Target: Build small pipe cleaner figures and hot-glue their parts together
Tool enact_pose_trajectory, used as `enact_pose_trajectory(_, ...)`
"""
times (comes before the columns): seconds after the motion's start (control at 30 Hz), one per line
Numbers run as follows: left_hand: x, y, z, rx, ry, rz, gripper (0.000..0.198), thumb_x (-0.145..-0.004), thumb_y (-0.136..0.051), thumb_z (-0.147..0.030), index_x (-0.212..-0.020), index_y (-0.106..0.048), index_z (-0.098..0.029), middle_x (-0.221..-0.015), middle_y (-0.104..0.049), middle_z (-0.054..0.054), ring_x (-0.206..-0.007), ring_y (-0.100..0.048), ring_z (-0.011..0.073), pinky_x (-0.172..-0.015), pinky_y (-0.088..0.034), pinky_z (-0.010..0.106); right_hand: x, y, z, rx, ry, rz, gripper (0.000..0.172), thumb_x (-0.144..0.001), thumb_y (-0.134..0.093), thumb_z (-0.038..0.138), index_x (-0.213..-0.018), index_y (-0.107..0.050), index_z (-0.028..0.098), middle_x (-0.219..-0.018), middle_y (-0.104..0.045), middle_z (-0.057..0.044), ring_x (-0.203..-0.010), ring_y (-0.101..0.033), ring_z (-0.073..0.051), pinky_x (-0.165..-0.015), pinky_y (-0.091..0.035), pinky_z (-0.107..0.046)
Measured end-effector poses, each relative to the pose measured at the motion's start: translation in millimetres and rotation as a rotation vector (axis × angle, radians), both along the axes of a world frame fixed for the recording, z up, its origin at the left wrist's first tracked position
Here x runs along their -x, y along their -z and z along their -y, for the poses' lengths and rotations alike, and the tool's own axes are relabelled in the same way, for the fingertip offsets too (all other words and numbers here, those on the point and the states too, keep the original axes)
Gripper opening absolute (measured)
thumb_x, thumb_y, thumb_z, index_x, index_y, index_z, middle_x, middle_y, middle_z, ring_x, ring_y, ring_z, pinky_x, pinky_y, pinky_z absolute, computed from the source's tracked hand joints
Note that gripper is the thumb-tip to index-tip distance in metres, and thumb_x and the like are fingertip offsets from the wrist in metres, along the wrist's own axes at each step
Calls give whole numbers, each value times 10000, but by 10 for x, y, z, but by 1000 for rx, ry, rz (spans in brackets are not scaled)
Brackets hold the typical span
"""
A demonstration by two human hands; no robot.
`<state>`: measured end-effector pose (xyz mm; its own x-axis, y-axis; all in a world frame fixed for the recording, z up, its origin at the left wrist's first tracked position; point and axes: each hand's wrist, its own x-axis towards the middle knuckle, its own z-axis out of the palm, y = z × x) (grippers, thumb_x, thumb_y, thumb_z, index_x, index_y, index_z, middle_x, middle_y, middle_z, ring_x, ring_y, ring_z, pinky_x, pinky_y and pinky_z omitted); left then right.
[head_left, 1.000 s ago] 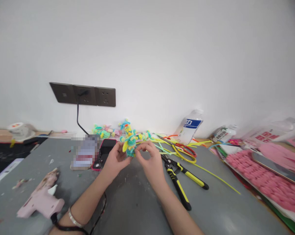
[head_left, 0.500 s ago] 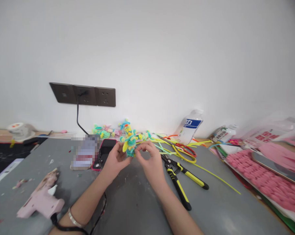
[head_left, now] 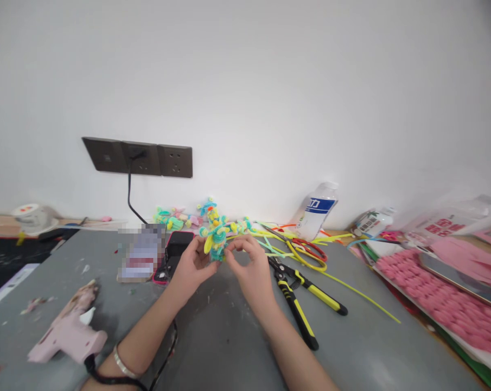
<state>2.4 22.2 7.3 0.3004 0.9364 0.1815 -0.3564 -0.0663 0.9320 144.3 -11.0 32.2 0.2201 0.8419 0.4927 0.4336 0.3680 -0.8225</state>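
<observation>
A small fuzzy figure [head_left: 217, 239] in teal and yellow is held upright above the grey table, between both hands. My left hand [head_left: 194, 262] grips its lower left side with thumb and fingers. My right hand [head_left: 248, 262] pinches at its lower right edge with thumb and forefinger. The fingertips partly hide the figure's base. Behind it, against the wall, more fuzzy pieces in blue, green and pink [head_left: 174, 218] lie in a row.
Yellow-and-black pliers [head_left: 306, 293], scissors with yellow and red handles [head_left: 306, 252] and fuzzy stems lie right. A pink glue gun [head_left: 70, 331] with a black cord is at left, near a phone [head_left: 143, 255]. Bottles [head_left: 316, 212] and pink braided material [head_left: 440, 298] stand farther right.
</observation>
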Motion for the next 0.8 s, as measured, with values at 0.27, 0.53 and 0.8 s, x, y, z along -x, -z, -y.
enact_pose_trajectory(0.27, 10, 12, 1, 7, 4, -5, 346, -671, -797, -165, -937, -581, -212, -952, -629, 2, -952, -620, 159, -895, -474, 260, -3, 11, -5, 2, 3, 13, 117, -779, -595, 180, -674, -589, 231, -785, -624, -20, -918, -590, -248, -838, -408, -369)
enact_pose_trajectory(0.53, 4, 19, -9, 8, -7, -5, 353, -655, -808, -171, -918, -576, -210, -949, -638, 5, -939, -628, 163, -891, -481, 269, -1, -2, 2, 14, -9, -3, 115, -776, -597, 171, -678, -591, 230, -785, -627, -18, -923, -590, -242, -851, -409, -371)
enact_pose_trajectory(0.8, 10, 8, -4, 4, -17, -22, 349, -661, -807, -181, -927, -583, -209, -975, -647, 17, -958, -633, 180, -910, -486, 294, 10, -5, 1, 0, 7, 4, 116, -768, -591, 171, -671, -595, 234, -793, -635, -24, -924, -591, -248, -833, -417, -375)
